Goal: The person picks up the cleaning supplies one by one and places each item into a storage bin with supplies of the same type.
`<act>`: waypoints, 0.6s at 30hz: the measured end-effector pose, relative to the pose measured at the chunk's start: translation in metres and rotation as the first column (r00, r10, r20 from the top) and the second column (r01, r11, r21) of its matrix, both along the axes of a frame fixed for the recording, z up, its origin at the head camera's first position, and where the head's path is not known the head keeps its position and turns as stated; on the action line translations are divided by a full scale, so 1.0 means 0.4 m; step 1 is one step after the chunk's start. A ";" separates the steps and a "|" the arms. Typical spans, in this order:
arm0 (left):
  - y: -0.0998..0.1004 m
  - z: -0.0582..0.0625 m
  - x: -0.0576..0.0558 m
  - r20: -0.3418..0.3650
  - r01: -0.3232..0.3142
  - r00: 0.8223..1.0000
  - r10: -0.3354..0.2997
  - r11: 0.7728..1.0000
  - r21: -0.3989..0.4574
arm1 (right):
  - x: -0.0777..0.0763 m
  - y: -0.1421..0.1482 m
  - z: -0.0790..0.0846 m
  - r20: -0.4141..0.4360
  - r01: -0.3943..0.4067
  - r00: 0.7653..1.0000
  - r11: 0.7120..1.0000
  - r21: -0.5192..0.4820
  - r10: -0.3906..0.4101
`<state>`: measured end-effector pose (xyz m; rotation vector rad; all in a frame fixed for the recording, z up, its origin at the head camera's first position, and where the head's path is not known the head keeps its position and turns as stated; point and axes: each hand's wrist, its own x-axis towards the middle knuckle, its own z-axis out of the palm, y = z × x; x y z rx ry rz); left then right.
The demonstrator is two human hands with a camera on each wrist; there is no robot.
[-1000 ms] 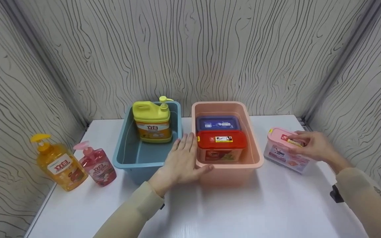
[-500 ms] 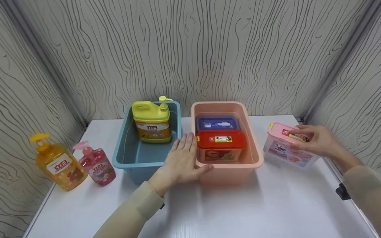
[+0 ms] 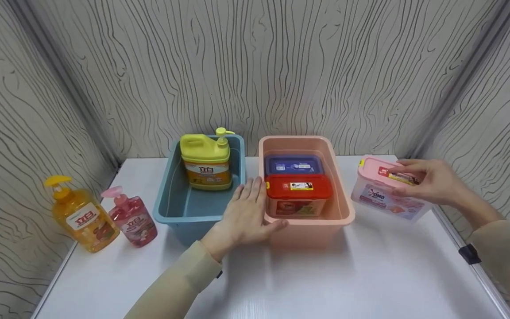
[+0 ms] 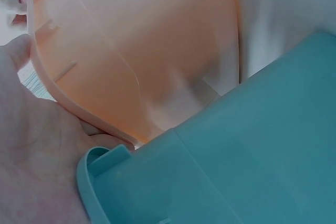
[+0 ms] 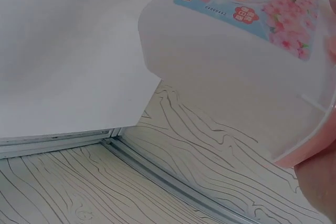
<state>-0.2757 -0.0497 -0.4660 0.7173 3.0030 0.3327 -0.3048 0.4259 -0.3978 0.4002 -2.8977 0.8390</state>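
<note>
My right hand (image 3: 430, 181) grips a pink-lidded plastic tub (image 3: 385, 195) by its lid, thumb on the near side and fingers on the far side. In the right wrist view the tub (image 5: 231, 66) shows tilted, its flowered label upward, with the table edge behind it. My left hand (image 3: 244, 219) lies flat with straight fingers over the adjoining rims of the blue bin (image 3: 193, 220) and the peach bin (image 3: 312, 222). Inside the peach bin are a red-lidded tub (image 3: 299, 190) and a purple-lidded tub (image 3: 294, 165). The blue bin contains a yellow pump jug (image 3: 206, 166).
To the left stand a yellow pump bottle (image 3: 86, 221) and a pink pump bottle (image 3: 134, 221), close together on the white table (image 3: 308, 283). Patterned panels (image 3: 281, 66) enclose the back and both sides.
The right hand has raised the pink-lidded tub and shifted it slightly away from me. The left hand keeps its place on the bins.
</note>
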 end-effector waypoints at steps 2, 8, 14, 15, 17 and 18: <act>0.000 0.001 0.001 -0.001 0.000 1.000 0.000 1.000 0.004 | 0.004 -0.008 0.018 -0.027 -0.013 1.000 1.000 -0.003 0.013; 0.001 0.001 0.002 0.009 -0.001 1.000 0.002 1.000 -0.001 | 0.009 -0.032 0.069 -0.081 -0.037 0.996 0.999 0.012 0.038; 0.002 0.002 0.000 -0.007 -0.002 1.000 0.002 1.000 -0.005 | 0.004 -0.045 0.107 -0.101 -0.086 0.991 0.996 0.010 0.087; 0.002 0.002 0.000 -0.007 -0.004 1.000 0.004 1.000 -0.007 | 0.004 -0.046 0.112 -0.106 -0.092 0.990 0.996 0.010 0.093; 0.001 0.000 -0.002 -0.005 -0.005 1.000 0.005 1.000 -0.011 | 0.004 -0.048 0.122 -0.115 -0.090 0.989 0.996 0.018 0.092; 0.001 -0.001 -0.002 -0.005 -0.006 1.000 0.006 1.000 -0.011 | 0.005 -0.049 0.128 -0.122 -0.091 0.988 0.996 0.022 0.093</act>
